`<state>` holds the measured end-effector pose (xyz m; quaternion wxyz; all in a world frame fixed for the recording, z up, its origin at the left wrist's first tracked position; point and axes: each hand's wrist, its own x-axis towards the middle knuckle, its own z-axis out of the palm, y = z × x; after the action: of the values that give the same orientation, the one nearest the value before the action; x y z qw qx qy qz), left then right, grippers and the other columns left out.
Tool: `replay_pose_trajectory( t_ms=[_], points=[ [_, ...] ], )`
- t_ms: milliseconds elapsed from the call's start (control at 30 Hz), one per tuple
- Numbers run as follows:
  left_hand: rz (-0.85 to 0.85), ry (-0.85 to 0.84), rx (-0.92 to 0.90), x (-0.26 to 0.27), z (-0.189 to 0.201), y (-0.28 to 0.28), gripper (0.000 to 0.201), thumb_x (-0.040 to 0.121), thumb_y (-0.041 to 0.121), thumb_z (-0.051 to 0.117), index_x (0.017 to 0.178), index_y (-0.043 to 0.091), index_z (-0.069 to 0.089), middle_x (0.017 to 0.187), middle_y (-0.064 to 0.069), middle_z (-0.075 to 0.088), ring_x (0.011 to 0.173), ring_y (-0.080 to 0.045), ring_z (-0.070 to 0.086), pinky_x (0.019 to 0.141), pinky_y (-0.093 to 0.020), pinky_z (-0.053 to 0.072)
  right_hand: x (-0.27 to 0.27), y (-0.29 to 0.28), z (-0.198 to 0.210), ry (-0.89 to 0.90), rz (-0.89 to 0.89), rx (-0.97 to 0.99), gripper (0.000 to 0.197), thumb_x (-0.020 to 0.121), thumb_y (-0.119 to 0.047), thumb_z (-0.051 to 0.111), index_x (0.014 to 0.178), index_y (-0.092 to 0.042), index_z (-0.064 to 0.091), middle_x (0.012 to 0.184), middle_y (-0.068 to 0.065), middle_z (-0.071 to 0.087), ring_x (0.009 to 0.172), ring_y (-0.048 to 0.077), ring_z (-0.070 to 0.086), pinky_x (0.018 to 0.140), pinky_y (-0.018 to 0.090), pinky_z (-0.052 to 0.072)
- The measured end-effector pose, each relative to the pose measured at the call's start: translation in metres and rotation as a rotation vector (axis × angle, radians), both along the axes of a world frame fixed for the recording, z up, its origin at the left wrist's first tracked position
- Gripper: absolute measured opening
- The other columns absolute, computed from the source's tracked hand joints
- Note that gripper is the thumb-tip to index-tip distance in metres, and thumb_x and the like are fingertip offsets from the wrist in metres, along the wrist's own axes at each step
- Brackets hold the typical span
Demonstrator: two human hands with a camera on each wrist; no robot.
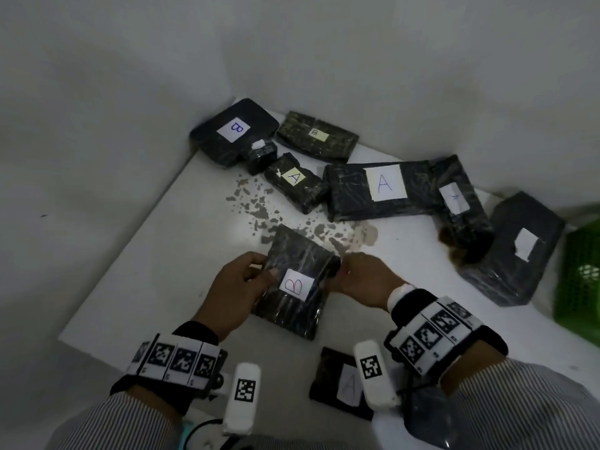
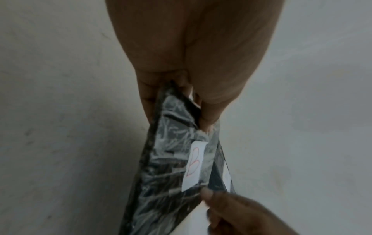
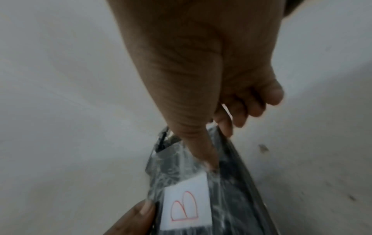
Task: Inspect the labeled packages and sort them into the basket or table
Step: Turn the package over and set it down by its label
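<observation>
A flat black plastic-wrapped package with a white label marked B in red is held above the near part of the white table. My left hand pinches its left edge, thumb on top beside the label. My right hand pinches its right edge. The left wrist view shows the package clamped between thumb and fingers. The right wrist view shows the B label with the thumb pressed above it. A green basket stands at the right edge.
Several black packages lie along the table's back: two marked B and three marked A. A large box with a torn label sits beside the basket. Another A package lies near me. Chipped patches mark the tabletop.
</observation>
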<state>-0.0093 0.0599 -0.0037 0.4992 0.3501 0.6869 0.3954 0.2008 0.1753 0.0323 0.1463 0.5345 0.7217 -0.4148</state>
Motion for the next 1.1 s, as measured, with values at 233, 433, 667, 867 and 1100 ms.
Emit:
replay_pose_trajectory(
  t_ms=[233, 433, 667, 867, 1100],
  points=[
    [-0.275, -0.069, 0.084, 0.042, 0.055, 0.027, 0.01, 0.093, 0.017, 0.072, 0.102, 0.015, 0.076, 0.091, -0.001, 0.08, 0.084, -0.014, 0.076, 0.071, -0.023, 0.058, 0.035, -0.015, 0.057, 0.233, -0.207, 0.186, 0.049, 0.091, -0.063, 0.064, 0.121, -0.024, 0.058, 0.118, 0.0, 0.066, 0.111, 0.019, 0.063, 0.1, 0.042, 0.051],
    [-0.054, -0.228, 0.096, 0.097, 0.093, 0.055, 0.026, 0.083, 0.023, 0.081, 0.104, 0.012, 0.073, 0.098, -0.009, 0.078, 0.081, -0.016, 0.074, 0.063, -0.025, 0.056, 0.095, -0.032, 0.069, 0.55, -0.637, 0.312, 0.03, 0.097, -0.046, 0.067, 0.091, -0.016, 0.066, 0.089, 0.0, 0.073, 0.081, 0.013, 0.068, 0.074, 0.032, 0.052],
    [-0.174, -0.39, 0.082, 0.193, 0.116, 0.06, 0.02, 0.093, 0.015, 0.07, 0.111, 0.007, 0.074, 0.105, -0.009, 0.079, 0.099, -0.027, 0.076, 0.084, -0.038, 0.06, 0.162, -0.043, 0.079, 0.689, -0.945, 0.518, 0.028, 0.1, -0.039, 0.065, 0.092, -0.012, 0.067, 0.09, 0.002, 0.075, 0.083, 0.016, 0.071, 0.068, 0.027, 0.051],
    [-0.176, -0.283, 0.231, 0.233, 0.123, 0.063, 0.024, 0.092, 0.008, 0.07, 0.116, 0.007, 0.069, 0.107, -0.008, 0.078, 0.1, -0.026, 0.076, 0.088, -0.041, 0.059, 0.208, -0.054, 0.099, 1.099, -1.025, 0.052, 0.025, 0.091, -0.02, 0.077, 0.111, -0.005, 0.074, 0.105, 0.013, 0.08, 0.097, 0.029, 0.078, 0.081, 0.035, 0.062],
    [-0.192, -0.396, 0.136, 0.259, 0.127, 0.051, 0.026, 0.091, 0.016, 0.072, 0.117, 0.01, 0.071, 0.107, -0.01, 0.078, 0.099, -0.029, 0.076, 0.089, -0.044, 0.059, 0.226, -0.056, 0.106, 1.154, -1.115, -0.014, 0.028, 0.083, -0.004, 0.082, 0.109, 0.003, 0.074, 0.101, 0.02, 0.079, 0.092, 0.036, 0.078, 0.071, 0.036, 0.064]
  ],
)
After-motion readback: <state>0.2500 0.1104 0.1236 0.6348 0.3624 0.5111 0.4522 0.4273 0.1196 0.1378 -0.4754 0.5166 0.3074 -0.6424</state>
